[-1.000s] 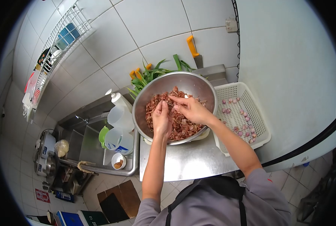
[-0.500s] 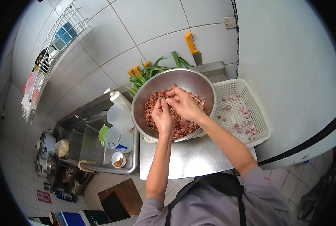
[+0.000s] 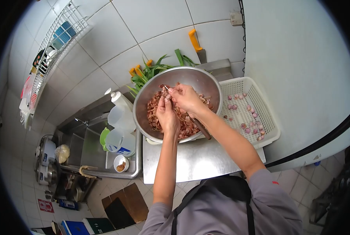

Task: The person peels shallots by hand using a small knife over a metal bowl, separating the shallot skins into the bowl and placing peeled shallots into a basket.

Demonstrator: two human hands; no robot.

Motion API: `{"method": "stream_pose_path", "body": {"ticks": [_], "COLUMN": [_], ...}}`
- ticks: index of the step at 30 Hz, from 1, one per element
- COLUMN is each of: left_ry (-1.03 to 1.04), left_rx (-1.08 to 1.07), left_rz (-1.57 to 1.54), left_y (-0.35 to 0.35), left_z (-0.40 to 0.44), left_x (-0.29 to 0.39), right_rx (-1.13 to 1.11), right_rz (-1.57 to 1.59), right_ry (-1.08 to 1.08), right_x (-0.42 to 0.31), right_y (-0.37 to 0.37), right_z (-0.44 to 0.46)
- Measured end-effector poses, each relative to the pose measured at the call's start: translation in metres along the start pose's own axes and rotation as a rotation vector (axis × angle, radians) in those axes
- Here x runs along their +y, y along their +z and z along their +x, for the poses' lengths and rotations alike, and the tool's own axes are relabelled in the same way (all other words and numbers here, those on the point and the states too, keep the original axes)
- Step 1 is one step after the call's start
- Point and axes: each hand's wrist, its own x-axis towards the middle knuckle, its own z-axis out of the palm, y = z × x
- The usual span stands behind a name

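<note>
A large steel bowl [image 3: 200, 74] holds a heap of reddish-brown unpeeled shallots with dry stems and skins [image 3: 188, 127]. My left hand [image 3: 168, 117] is over the bowl, its fingers pinched on a small shallot [image 3: 165, 92]. Close against it, my right hand [image 3: 187, 100] is closed on a knife, whose brown handle [image 3: 199, 127] sticks out below the palm toward the bowl's near rim. Most of the blade is hidden by the fingers. To the right, a white perforated basket [image 3: 275, 135] contains several pinkish shallots [image 3: 254, 127].
Green leaves [image 3: 143, 78] and orange-handled knives [image 3: 194, 41] are behind the bowl. Left of it are a pump bottle [image 3: 120, 100], plastic jugs [image 3: 122, 141], a small white cup [image 3: 121, 163] and a steel sink [image 3: 92, 145]. A steel table [image 3: 198, 164] lies under the bowl.
My right hand has turned, so the knife's brown handle now shows below it. A reddish shallot piece has come into sight above my left fingertips. The whole view has shifted slightly.
</note>
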Motion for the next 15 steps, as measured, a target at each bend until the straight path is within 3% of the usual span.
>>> {"method": "stream_pose_path", "body": {"ticks": [3,6,9,13,15], "left_ry": [0.023,0.038,0.040,-0.035,-0.103], "left_rx": [0.066,0.019,-0.055,-0.095,-0.112], "left_rz": [0.063,0.260,0.339,0.221,0.138], "left_y": [0.010,0.004,-0.002,-0.007,-0.011], "left_z": [-0.005,0.000,0.004,0.006,0.009], "left_x": [0.010,0.012,0.014,0.015,0.012], "right_rx": [0.258,0.236,-0.035,-0.192,-0.202], "right_rz": [-0.432,-0.401,0.093,0.378,0.373], "right_ry": [-0.478,-0.480,0.091,0.286,0.308], "right_x": [0.018,0.032,-0.007,-0.005,-0.004], "right_y": [-0.004,-0.002,-0.007,-0.021,-0.026], "right_z": [0.015,0.017,-0.010,0.003,0.005]}}
